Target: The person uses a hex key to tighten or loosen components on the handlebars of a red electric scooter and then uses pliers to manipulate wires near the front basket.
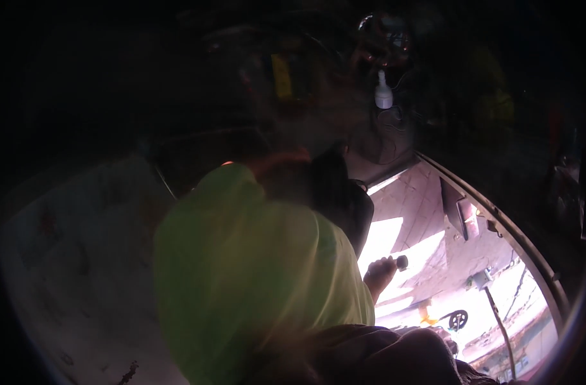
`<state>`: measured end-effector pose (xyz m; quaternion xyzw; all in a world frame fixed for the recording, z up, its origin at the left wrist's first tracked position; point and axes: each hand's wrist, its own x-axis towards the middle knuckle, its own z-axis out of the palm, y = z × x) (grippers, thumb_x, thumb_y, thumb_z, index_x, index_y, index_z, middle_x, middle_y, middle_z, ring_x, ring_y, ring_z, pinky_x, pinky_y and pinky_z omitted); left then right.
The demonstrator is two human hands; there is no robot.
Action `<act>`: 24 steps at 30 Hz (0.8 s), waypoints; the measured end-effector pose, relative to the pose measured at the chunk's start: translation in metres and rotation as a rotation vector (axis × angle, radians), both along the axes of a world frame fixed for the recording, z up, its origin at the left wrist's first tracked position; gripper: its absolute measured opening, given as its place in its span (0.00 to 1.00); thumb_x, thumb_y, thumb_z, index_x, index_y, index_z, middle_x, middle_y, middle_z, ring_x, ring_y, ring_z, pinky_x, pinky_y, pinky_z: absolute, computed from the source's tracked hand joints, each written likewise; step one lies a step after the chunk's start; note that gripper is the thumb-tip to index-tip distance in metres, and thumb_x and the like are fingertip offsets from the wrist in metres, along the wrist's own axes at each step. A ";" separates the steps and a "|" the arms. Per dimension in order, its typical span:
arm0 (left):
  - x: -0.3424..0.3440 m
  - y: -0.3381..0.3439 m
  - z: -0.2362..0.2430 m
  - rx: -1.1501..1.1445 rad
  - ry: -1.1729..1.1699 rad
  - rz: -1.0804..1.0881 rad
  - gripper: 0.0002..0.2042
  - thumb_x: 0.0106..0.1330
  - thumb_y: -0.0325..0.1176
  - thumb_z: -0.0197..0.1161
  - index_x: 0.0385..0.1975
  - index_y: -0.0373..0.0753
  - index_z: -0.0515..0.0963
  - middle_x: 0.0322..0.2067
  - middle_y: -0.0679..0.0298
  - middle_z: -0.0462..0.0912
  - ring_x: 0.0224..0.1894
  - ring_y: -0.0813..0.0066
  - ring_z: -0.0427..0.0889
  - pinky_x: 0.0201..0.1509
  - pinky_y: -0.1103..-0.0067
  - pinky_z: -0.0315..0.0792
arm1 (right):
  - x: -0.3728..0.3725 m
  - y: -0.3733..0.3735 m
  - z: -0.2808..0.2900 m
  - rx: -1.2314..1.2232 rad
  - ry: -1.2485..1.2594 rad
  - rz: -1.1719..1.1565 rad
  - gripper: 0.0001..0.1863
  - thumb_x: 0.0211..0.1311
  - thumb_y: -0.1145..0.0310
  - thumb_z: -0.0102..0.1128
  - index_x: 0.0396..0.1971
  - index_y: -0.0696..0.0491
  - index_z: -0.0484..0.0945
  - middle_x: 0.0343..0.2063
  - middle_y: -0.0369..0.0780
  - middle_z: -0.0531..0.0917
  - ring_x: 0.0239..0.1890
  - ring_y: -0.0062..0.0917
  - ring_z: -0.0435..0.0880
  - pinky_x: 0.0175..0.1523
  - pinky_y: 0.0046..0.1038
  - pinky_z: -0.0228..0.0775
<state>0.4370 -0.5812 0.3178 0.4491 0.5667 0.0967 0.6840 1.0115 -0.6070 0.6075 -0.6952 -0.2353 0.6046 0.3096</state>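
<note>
Neither of my hands can be made out in the head view. A yellow-green shirt, worn by what looks like another person close in front, fills the middle of the picture. Past its right side a hand, apparently that person's, is closed around a dark, round-ended object whose kind I cannot tell. Dark cloth lies in folds along the lower edge, and whose it is does not show. A black shape rises beside the shirt.
A bright doorway opens at the right onto sunlit paving. Outside stand a black spoked wheel and a thin pole. A white bulb-shaped object shows at the top. A pale, stained surface spreads at the left; the rest is dark.
</note>
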 end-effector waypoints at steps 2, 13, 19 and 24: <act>-0.006 0.000 0.007 -0.027 0.017 0.014 0.14 0.64 0.43 0.68 0.37 0.37 0.85 0.31 0.65 0.86 0.34 0.74 0.80 0.40 0.71 0.77 | -0.027 0.009 0.024 0.026 -0.185 0.035 0.04 0.63 0.79 0.55 0.29 0.58 0.70 0.20 0.35 0.73 0.27 0.21 0.77 0.36 0.22 0.72; 0.015 0.013 0.106 -0.193 0.187 0.163 0.14 0.64 0.43 0.68 0.37 0.37 0.85 0.31 0.63 0.86 0.35 0.71 0.81 0.40 0.70 0.77 | 0.033 0.001 0.016 -0.085 0.531 -0.718 0.11 0.75 0.59 0.54 0.48 0.48 0.75 0.32 0.33 0.76 0.30 0.20 0.75 0.31 0.23 0.69; 0.102 0.095 0.157 -0.152 0.349 0.038 0.14 0.63 0.42 0.68 0.36 0.37 0.85 0.31 0.63 0.86 0.35 0.70 0.82 0.40 0.69 0.77 | 0.146 -0.096 -0.024 0.010 0.574 -0.995 0.12 0.69 0.59 0.63 0.45 0.48 0.77 0.29 0.33 0.79 0.27 0.21 0.78 0.30 0.25 0.73; 0.298 0.153 0.115 -0.165 0.331 -0.185 0.14 0.63 0.42 0.68 0.36 0.37 0.85 0.31 0.62 0.86 0.35 0.68 0.82 0.40 0.68 0.77 | 0.260 -0.167 -0.069 -0.067 0.540 -1.262 0.12 0.64 0.60 0.66 0.40 0.51 0.77 0.26 0.35 0.79 0.23 0.23 0.78 0.30 0.29 0.75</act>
